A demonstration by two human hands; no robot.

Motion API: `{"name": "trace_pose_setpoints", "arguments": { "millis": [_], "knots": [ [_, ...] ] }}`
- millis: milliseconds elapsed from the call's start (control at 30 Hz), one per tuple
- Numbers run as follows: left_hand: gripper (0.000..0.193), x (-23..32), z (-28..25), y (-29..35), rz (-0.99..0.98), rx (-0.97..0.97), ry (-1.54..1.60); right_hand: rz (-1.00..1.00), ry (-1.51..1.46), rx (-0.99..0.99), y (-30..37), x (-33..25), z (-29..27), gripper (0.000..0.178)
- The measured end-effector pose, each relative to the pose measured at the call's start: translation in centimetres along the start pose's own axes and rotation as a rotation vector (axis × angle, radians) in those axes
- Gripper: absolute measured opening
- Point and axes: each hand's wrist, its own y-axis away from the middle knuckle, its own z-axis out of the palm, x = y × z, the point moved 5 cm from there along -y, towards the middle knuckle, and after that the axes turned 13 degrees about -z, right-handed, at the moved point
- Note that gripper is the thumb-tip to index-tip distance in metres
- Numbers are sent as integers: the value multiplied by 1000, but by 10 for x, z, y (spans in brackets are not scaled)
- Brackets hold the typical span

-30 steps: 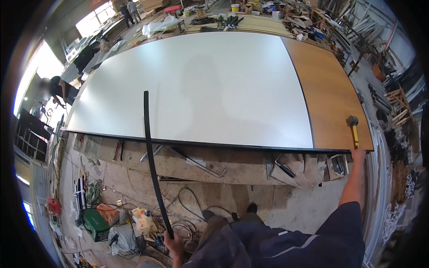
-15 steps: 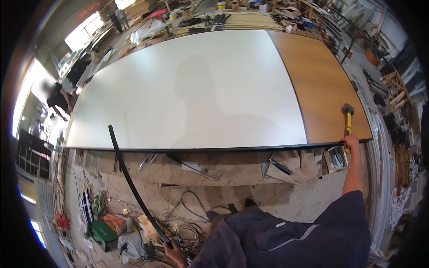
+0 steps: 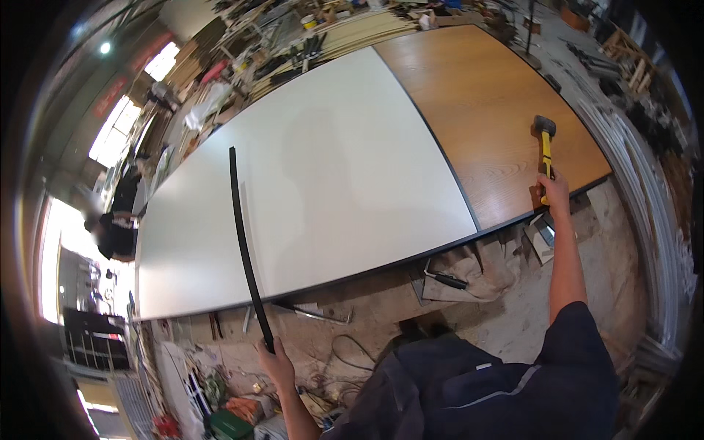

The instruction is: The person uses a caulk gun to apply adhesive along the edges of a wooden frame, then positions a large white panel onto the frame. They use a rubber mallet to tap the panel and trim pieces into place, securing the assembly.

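Strip [image 3: 243,235], long and black, had swung outward across the white section [image 3: 337,198] of the big flat panel [image 3: 198,257]; half a second earlier its far tip reached only a little past the near edge. Left grip [image 3: 276,361] was closed round its near end, short of the panel. Whether the strip touched the surface, could not tell. Right grip [image 3: 555,192] held a dark-headed mallet [image 3: 545,143] by its yellow handle, and had gone from about the near edge to over the wood-grain section [image 3: 469,110]. View had turned as well, so some of the apparent shift was probably the camera's. Judged meaning: strip and mallet were both brought over the panel, leaving neither hand free to steady it. Containers: pale carton [image 3: 540,248] sat below the panel's near right edge, something greyish in it, kind unclear. Yellow bucket [image 3: 309,22] stood beyond the far side, contents too small to tell. Green case [image 3: 231,425] was on the floor, lower left, its inside not visible.
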Motion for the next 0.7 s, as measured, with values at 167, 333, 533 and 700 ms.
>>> {"name": "trace_pose_setpoints", "arguments": {
  "millis": [167,333,533,700],
  "knots": [
    [54,104,52,-75,336,274,-283,70,34,24,7,-9,2,13],
    [70,278,224,-48,914,-276,-177,61,128,23,0,-4,-3,18],
    [68,465,372,9,1159,-357,-267,136,213,16,0,-5,-1,46],
    [60,588,458,-55,1098,-278,-259,295,236,71,6,-1,-13,58]
  ]
}}
